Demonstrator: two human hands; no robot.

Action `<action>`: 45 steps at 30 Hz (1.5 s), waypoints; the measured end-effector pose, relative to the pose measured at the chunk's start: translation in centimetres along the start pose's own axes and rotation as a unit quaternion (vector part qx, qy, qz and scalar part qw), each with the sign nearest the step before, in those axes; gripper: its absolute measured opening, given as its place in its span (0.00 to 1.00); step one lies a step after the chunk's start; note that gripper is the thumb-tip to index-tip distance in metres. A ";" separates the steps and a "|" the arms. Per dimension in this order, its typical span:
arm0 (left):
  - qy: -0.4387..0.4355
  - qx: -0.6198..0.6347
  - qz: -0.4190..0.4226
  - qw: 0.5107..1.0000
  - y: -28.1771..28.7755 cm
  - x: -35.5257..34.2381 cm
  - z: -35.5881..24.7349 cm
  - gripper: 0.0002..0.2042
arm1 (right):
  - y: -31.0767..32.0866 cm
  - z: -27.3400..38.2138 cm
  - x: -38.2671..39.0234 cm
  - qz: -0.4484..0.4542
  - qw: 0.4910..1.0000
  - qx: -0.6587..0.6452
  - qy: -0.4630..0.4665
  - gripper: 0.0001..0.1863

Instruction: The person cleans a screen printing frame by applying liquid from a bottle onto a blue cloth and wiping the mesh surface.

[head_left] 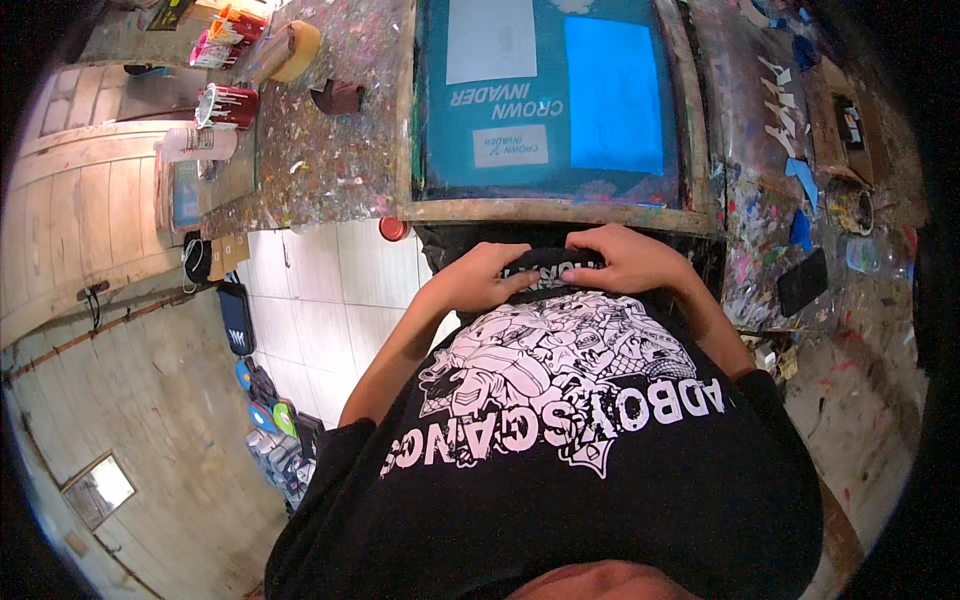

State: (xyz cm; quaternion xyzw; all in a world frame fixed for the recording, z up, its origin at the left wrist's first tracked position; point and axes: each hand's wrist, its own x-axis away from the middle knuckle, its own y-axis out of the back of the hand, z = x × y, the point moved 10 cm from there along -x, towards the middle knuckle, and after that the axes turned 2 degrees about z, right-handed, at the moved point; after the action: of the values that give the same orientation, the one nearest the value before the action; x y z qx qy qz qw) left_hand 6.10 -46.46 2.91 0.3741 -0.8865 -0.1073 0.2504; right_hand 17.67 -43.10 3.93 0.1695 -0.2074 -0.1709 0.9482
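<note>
My left hand [492, 275] and my right hand [620, 262] grip a folded band of black cloth [550, 256] with pale print, held at my waist just below the near edge of a screen-printing frame. Whether that band is the hem of my black T-shirt [600, 510] or a separate piece is unclear. The shirt has white cartoon graphics and lettering. Directly ahead lies the wooden screen frame [560, 212] with teal mesh [500, 110], carrying white patches and a bright blue rectangle [615, 95].
The paint-spattered bench [340, 160] holds paint tins [226, 105], a tape roll [295, 52] and a bottle [200, 145] at the left, and blue scraps [800, 185] and a dark phone-like slab [802, 282] at the right. A red lid [394, 228] and footwear [275, 450] appear lower left.
</note>
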 end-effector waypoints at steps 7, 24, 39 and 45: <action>0.063 -0.002 -0.097 0.993 0.3 -0.7 3.6 0.20 | -0.3 -4.4 -1.0 -0.129 0.990 -0.034 -0.046 0.16; 0.195 -0.104 -0.150 0.964 -1.3 1.6 9.9 0.36 | -0.9 -1.9 1.2 0.009 0.987 0.135 -0.087 0.27; 0.182 -0.302 -0.564 0.746 15.6 6.8 5.9 0.20 | 13.6 -6.3 10.5 -0.527 0.779 0.197 -0.275 0.18; 0.255 -0.224 -0.508 0.792 15.0 6.3 10.9 0.18 | 10.9 -10.7 13.6 -0.394 0.765 0.111 -0.497 0.32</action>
State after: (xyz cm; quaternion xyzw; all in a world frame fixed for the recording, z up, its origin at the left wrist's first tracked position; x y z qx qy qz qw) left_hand -12.48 -40.48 1.54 0.7175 -0.4245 -0.3149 0.4537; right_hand 36.87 -36.16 3.64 0.2313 -0.5823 -0.5653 0.5364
